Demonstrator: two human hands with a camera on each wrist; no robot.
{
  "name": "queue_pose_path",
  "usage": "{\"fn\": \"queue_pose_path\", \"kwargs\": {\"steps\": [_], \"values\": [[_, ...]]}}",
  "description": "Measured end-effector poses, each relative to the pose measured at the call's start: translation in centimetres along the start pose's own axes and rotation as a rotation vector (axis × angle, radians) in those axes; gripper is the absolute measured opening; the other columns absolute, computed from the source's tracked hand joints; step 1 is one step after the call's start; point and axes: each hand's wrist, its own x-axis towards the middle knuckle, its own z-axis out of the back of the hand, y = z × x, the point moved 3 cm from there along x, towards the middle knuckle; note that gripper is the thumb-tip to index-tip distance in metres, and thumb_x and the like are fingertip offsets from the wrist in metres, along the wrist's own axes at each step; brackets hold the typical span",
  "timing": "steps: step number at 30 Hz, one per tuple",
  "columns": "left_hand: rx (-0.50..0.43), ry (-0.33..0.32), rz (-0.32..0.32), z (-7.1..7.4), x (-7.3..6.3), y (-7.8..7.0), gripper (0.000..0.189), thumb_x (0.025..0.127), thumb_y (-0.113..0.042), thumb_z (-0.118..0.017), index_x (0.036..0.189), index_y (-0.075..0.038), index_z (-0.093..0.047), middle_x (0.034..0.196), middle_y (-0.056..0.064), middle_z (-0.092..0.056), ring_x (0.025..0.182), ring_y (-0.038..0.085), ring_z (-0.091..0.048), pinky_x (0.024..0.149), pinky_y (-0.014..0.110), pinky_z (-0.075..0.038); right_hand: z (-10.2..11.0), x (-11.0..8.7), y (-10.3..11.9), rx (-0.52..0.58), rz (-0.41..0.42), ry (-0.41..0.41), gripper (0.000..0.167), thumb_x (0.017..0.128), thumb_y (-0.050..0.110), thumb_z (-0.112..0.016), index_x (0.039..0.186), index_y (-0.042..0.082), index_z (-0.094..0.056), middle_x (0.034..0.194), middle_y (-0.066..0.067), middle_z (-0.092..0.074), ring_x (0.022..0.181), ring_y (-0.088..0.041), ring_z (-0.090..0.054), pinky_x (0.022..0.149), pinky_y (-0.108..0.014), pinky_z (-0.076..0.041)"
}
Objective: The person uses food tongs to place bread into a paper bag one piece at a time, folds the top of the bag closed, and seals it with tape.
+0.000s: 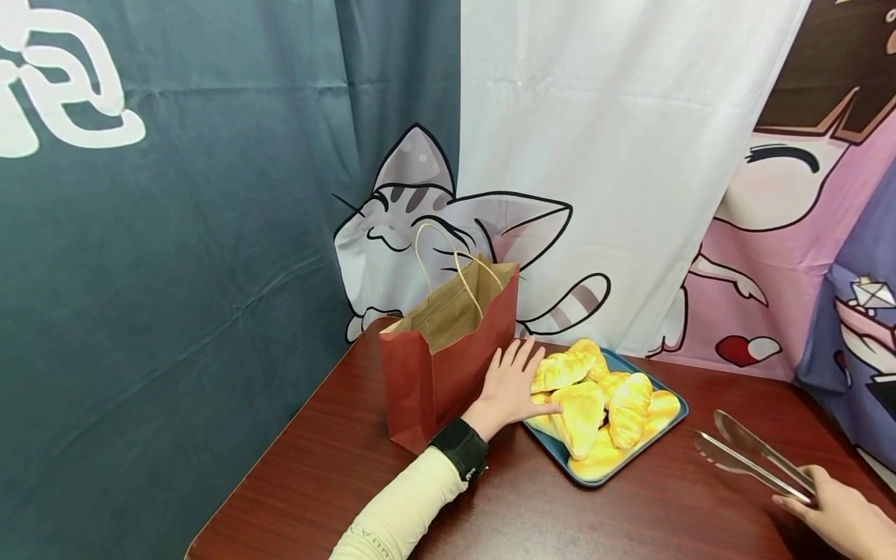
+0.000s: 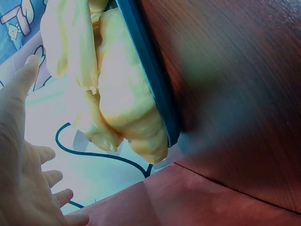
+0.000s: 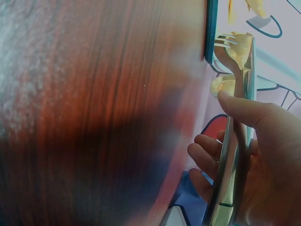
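Note:
My left hand (image 1: 509, 386), fingers spread and straight, is between a red paper bag (image 1: 465, 365) and a blue tray (image 1: 595, 484) of croissants (image 1: 579, 416). In the left wrist view the left hand (image 2: 23, 155) holds nothing; whether it touches the bag or bread cannot be told. The bag stands upright, its top open and string handles (image 1: 462, 272) raised. At the right, my right hand (image 1: 836, 505) grips metal tongs (image 1: 759, 459), whose tips are spread apart and point toward the tray. In the right wrist view the thumb and fingers wrap the tongs (image 3: 230, 155).
A dark red-brown wooden table (image 1: 504, 517) carries everything, with its left edge running diagonally beside the bag. Behind it hang printed curtains (image 1: 616, 140) with a cat and a cartoon figure. A dark green curtain (image 1: 175, 272) hangs at the left.

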Motion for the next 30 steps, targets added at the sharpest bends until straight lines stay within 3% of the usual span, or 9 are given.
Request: {"fn": "queue_pose_path", "kwargs": {"steps": [7, 19, 30], "values": [[-0.012, 0.0, 0.003, -0.1, -0.1, 0.0, 0.109, 0.076, -0.09, -0.046, 0.16, -0.026, -0.023, 0.168, -0.001, -0.018, 0.154, 0.023, -0.022, 0.123, 0.049, -0.025, -0.3, 0.1, 0.0, 0.002, 0.013, 0.013, 0.076, 0.086, 0.054, -0.07, 0.109, -0.014, -0.046, 0.077, -0.012, -0.055, 0.072, -0.027, -0.059, 0.061, -0.046, -0.046], [-0.007, -0.002, 0.005, -0.2, 0.0, 0.1, 0.109, 0.075, -0.09, -0.046, 0.16, -0.027, -0.022, 0.168, -0.001, -0.019, 0.153, 0.023, -0.022, 0.122, 0.049, -0.026, 0.5, 0.2, 0.5, 0.003, 0.057, -0.068, 0.066, 0.086, 0.048, -0.073, 0.109, -0.008, -0.048, 0.075, -0.008, -0.056, 0.069, -0.025, -0.059, 0.058, -0.045, -0.045], [0.001, 0.01, 0.004, -0.3, -0.1, -0.1, 0.109, 0.076, -0.09, -0.046, 0.161, -0.027, -0.02, 0.168, -0.001, -0.017, 0.154, 0.022, -0.021, 0.123, 0.048, -0.025, 1.1, 0.0, 1.6, 0.009, 0.023, -0.023, 0.071, 0.087, 0.05, -0.071, 0.113, -0.01, -0.045, 0.077, -0.015, -0.058, 0.072, -0.03, -0.061, 0.059, -0.047, -0.045]]}}
